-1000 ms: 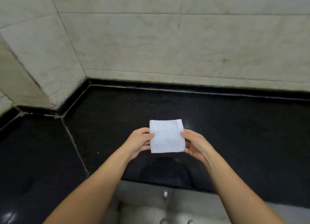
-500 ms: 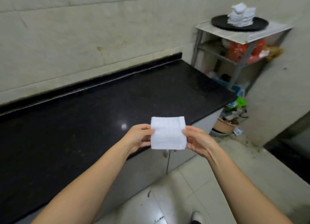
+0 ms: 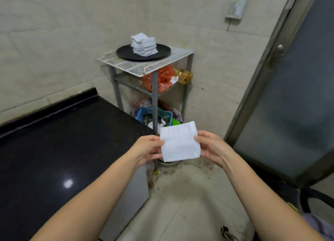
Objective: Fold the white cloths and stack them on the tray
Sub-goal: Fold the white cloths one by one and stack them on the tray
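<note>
Head view: folded white cloth held mid-air over floor, left hand pinching left edge, right hand pinching right edge. Stack of folded cloths already on black tray atop wire rack, well apart. Fold looks done; placement on stack left.

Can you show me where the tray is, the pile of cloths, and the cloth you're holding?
tray [image 3: 126, 53]: head view, bare black rim at its left.
pile of cloths [image 3: 144, 46]: head view, middle of the stack's side.
held cloth [image 3: 179, 142]: head view, centre of its white face.
</note>
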Tool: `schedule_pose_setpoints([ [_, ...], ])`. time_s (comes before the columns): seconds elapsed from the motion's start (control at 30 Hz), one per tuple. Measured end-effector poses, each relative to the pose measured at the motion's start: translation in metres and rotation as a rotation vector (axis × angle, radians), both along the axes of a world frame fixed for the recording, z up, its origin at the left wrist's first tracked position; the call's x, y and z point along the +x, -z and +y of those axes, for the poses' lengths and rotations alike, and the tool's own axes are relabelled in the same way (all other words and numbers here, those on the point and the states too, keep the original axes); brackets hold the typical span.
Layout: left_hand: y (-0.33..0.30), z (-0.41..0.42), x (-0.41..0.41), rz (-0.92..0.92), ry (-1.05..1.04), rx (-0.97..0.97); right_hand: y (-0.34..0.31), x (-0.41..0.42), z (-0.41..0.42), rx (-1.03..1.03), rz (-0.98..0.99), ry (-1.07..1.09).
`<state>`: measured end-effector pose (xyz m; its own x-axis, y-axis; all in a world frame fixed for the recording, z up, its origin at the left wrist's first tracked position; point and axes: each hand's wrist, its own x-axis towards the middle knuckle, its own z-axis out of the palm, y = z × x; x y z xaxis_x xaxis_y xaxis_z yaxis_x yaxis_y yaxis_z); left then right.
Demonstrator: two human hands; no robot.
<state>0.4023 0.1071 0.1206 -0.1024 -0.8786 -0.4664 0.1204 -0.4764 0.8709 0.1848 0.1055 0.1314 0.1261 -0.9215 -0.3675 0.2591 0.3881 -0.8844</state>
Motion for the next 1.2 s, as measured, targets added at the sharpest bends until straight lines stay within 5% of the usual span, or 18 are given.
schedule_pose_setpoints([
  [0.4, -0.055, -0.234, -0.016, 0.027, -0.079, -0.231, -0.05, -0.02, -0.25, -0.151, 0.027, -0.12],
  [0.7, -0.136, -0.402, 0.015, -0.015, -0.324, -0.408, -0.132, 0.023, -0.464, -0.264, -0.031, -0.285],
  [1.2, -0.179, -0.626, 0.096, -0.026, -0.882, -0.287, -0.177, 0.176, -0.764, -0.304, 0.096, -0.657],
])
